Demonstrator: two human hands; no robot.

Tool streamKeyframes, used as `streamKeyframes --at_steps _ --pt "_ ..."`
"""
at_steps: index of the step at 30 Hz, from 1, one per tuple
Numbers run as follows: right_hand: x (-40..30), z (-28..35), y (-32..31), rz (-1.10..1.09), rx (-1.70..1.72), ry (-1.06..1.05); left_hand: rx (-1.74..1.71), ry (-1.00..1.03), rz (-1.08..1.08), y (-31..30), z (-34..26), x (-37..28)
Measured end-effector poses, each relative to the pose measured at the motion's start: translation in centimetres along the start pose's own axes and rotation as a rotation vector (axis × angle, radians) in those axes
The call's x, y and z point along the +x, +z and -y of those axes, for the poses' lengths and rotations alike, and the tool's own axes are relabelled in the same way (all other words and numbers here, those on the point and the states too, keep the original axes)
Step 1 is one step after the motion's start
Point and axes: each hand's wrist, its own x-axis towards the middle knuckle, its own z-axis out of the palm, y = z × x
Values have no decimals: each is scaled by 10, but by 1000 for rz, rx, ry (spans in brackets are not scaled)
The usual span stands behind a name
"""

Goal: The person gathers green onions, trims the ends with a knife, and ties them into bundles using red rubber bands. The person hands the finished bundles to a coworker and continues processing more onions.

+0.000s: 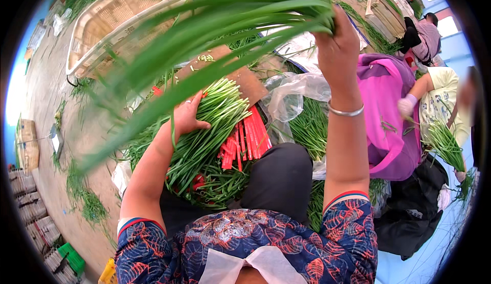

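High in front of me, my right hand (pixel 337 40) grips a bunch of garlic chives (pixel 245 15) near one end. Its long green leaves sweep left across the view, blurred by motion. My left hand (pixel 190 115) lies on a pile of garlic chives (pixel 220 109), thumb spread from the index finger; its other fingers are partly hidden. Pale cut stem ends of this pile point up and right. Beside them lie several red strips (pixel 255 134), close to my knee. Behind the pile is a brown board (pixel 245 82) with small stem scraps on it.
A large plastic crate (pixel 115 23) stands at the upper left. Clear plastic sheeting (pixel 295 92) and more chives (pixel 310 126) lie to the right, by a pink-purple cloth (pixel 387 119). A co-worker (pixel 437 99) holding chives sits beyond. Loose leaves (pixel 86 203) litter the floor.
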Motion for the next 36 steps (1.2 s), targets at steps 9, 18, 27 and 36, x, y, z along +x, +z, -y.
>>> streamKeyframes --at_steps 9,18,27,36 --pt "-349 -210 20 239 123 1349 -8 -41 71 -1 -5 3" --pt "-388 -225 3 855 -548 1066 -118 -24 21 2 2 -1" --pt "-127 -143 130 542 -127 188 -132 -53 0 7 2 -3" --pt "-125 -63 348 1013 101 135 -97 -125 63 0 -5 -7"
